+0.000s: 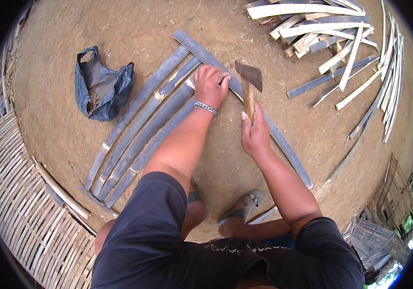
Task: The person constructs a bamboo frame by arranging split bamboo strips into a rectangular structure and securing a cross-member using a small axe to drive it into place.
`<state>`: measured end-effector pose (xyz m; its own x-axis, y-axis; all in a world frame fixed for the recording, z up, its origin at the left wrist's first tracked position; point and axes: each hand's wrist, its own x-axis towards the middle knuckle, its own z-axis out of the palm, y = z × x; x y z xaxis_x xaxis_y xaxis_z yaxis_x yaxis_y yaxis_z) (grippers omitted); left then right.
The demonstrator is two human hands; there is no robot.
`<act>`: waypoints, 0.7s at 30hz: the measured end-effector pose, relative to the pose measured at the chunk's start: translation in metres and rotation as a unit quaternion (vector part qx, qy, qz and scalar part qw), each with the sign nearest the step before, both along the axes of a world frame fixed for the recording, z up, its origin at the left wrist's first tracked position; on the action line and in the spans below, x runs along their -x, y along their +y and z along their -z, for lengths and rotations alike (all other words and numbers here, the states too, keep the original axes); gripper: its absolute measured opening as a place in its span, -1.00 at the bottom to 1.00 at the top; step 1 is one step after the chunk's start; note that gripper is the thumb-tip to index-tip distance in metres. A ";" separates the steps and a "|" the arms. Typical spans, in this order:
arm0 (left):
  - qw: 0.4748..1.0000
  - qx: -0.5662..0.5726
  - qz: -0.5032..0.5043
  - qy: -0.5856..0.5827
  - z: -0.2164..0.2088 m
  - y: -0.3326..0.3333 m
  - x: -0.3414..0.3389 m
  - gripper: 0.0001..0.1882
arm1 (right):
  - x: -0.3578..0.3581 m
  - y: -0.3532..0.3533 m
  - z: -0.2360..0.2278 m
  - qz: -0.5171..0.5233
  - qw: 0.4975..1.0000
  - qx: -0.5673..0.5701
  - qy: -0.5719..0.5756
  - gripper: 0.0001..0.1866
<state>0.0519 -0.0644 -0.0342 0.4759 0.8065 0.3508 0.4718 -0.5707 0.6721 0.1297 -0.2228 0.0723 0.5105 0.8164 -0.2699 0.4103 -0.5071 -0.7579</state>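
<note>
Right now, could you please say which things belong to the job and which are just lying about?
In the job:
hatchet, in right hand
dark slats
crosspiece, by left hand

Seemingly lying about:
black plastic bag
split bamboo pile
pale strips
slatted panel

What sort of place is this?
Probably an outdoor yard used for bamboo work: there's bare dirt ground, a pile of split strips, and a hatchet in the person's right hand.

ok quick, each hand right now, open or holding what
Left hand: fingers curled at the dark bamboo crosspiece; whether it holds anything cannot be told.
Right hand: closed, holding the hatchet by its wooden handle.
</note>
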 end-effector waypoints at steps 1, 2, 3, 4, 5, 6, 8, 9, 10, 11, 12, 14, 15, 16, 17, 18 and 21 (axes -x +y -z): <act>1.000 0.001 -0.001 0.003 0.000 -0.001 0.001 -0.89 | 0.001 0.000 0.000 0.001 1.000 -0.007 -0.002 -0.46; 1.000 0.001 0.000 0.003 0.000 0.000 0.000 -0.90 | -0.002 0.000 0.004 -0.011 1.000 0.024 0.000 -0.46; 1.000 0.000 0.000 0.002 0.002 -0.001 0.001 -0.90 | -0.005 -0.001 0.011 -0.023 0.998 0.055 0.003 -0.46; 1.000 0.000 0.001 0.002 0.003 0.000 0.000 -0.90 | -0.008 -0.002 0.015 -0.035 0.996 0.087 0.005 -0.45; 1.000 -0.001 0.000 0.001 0.002 0.000 0.001 -0.90 | -0.007 -0.001 0.012 -0.030 0.998 0.063 0.004 -0.45; 1.000 -0.002 -0.001 0.000 0.001 -0.001 0.001 -0.90 | -0.007 0.001 0.005 -0.024 0.999 0.039 0.002 -0.45; 1.000 0.000 0.001 -0.004 -0.002 -0.001 0.001 -0.89 | -0.005 -0.001 0.002 -0.012 1.000 -0.009 -0.015 -0.45; 1.000 0.002 0.004 -0.007 -0.003 -0.001 -0.001 -0.88 | -0.004 -0.004 0.005 -0.006 0.999 -0.033 -0.032 -0.45; 1.000 0.004 0.007 -0.010 -0.003 -0.002 -0.001 -0.87 | -0.004 -0.007 0.007 0.000 0.997 -0.058 -0.049 -0.45; 1.000 0.004 0.007 -0.002 -0.003 -0.001 0.000 -0.88 | -0.005 -0.007 0.010 -0.016 0.999 -0.009 -0.038 -0.46; 1.000 0.004 0.008 0.005 -0.001 0.000 0.002 -0.88 | -0.008 -0.006 0.013 -0.033 0.998 0.040 -0.027 -0.46; 1.000 0.006 0.009 0.007 0.001 0.000 0.004 -0.89 | -0.010 -0.005 0.012 -0.031 0.996 0.087 0.003 -0.46; 1.000 0.008 0.009 0.002 0.002 0.000 0.004 -0.89 | -0.010 -0.005 0.008 -0.012 0.996 0.085 0.023 -0.46; 1.000 0.010 0.009 -0.002 0.003 0.000 0.005 -0.89 | -0.010 -0.005 0.007 0.007 0.996 0.082 0.043 -0.46; 1.000 0.017 0.012 -0.010 0.001 -0.001 0.004 -0.89 | -0.011 -0.007 0.009 0.025 0.997 0.060 0.033 -0.47; 0.999 0.023 0.015 -0.017 -0.001 -0.001 0.004 -0.89 | -0.011 -0.008 0.013 0.042 0.998 0.038 0.024 -0.47; 0.998 0.051 0.021 -0.041 -0.007 0.002 0.008 -0.83 | -0.020 0.004 0.015 0.076 0.996 0.034 0.014 -0.46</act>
